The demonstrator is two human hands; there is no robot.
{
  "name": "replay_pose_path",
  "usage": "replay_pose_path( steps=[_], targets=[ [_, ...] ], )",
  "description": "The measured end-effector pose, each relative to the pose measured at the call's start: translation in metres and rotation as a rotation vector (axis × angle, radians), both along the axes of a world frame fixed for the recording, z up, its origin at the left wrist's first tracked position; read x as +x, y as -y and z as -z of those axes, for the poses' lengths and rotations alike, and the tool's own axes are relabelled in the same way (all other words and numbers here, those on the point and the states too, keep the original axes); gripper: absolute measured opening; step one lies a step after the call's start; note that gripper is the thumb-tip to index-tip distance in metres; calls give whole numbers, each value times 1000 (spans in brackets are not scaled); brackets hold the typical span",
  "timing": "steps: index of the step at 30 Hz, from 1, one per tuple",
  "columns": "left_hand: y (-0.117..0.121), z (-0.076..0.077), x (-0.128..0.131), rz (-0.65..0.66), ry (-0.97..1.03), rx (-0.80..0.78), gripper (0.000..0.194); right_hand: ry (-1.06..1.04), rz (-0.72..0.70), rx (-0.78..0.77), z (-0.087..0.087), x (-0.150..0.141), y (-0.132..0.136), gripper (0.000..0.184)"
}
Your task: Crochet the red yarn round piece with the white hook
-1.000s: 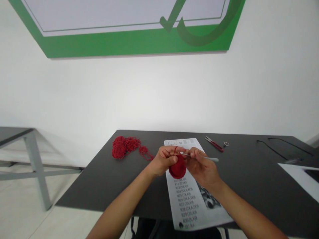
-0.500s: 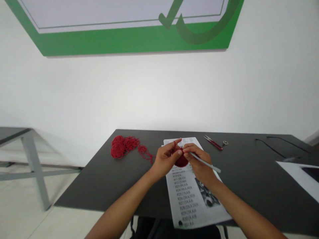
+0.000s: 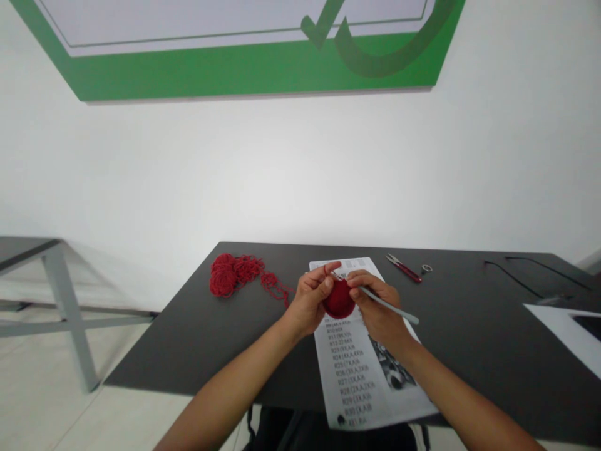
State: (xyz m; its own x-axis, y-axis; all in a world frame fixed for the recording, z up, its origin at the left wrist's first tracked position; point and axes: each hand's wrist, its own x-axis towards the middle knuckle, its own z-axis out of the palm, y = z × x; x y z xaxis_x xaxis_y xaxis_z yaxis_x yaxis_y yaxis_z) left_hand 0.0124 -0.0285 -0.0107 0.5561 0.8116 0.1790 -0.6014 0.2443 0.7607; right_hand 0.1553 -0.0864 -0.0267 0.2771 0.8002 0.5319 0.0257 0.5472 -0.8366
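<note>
A round red crochet piece (image 3: 339, 300) is pinched at its upper left edge by my left hand (image 3: 310, 297), whose index finger points out to the right above it. In my right hand (image 3: 377, 305) is a crochet hook (image 3: 392, 307) with a grey handle slanting down to the right; its tip meets the top edge of the piece. Red yarn (image 3: 277, 288) trails over the table from the ball (image 3: 224, 274) toward my left hand. Beneath both hands lies a printed pattern sheet (image 3: 350, 382) with rows of text and a photo.
Red-handled thread snips (image 3: 404, 268) and a small metal ring (image 3: 426, 269) lie toward the back of the dark table (image 3: 253, 351). Farther right are eyeglasses (image 3: 539, 297) and a white sheet (image 3: 563, 335) with a dark item on it. Another table (image 3: 28, 250) stands at left.
The hook has swung from nearly level to slanting down right, my right hand turning with it. Since half a second ago, more of the red piece shows between my hands.
</note>
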Motion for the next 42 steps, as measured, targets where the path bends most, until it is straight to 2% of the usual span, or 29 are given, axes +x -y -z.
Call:
replay_pose_path(
  steps=[3,8,13,17,22,26,34,42],
  targets=[
    [-1,2,0,10,3,19,54,4,-24,5,-2,1,2,15],
    [-6,7,-1,-62,-70,177,52,11,14,56,-5,4,5,17],
    [-7,4,-3,-105,-99,307,45,-92,33,39,-2,3,4,28],
    [-8,1,-4,-155,-133,348,45,-94,50,94,-6,3,6,28],
    [-9,1,-5,-196,-174,396,46,-33,78,140,-16,1,12,24],
    [-9,3,-7,-229,-206,444,46,1,88,162,-17,1,13,21],
    [-8,0,-11,-313,-341,620,27,100,91,197,-14,4,11,14],
    [-10,-4,-12,-505,-382,932,26,312,162,287,-11,7,10,9]
  ],
)
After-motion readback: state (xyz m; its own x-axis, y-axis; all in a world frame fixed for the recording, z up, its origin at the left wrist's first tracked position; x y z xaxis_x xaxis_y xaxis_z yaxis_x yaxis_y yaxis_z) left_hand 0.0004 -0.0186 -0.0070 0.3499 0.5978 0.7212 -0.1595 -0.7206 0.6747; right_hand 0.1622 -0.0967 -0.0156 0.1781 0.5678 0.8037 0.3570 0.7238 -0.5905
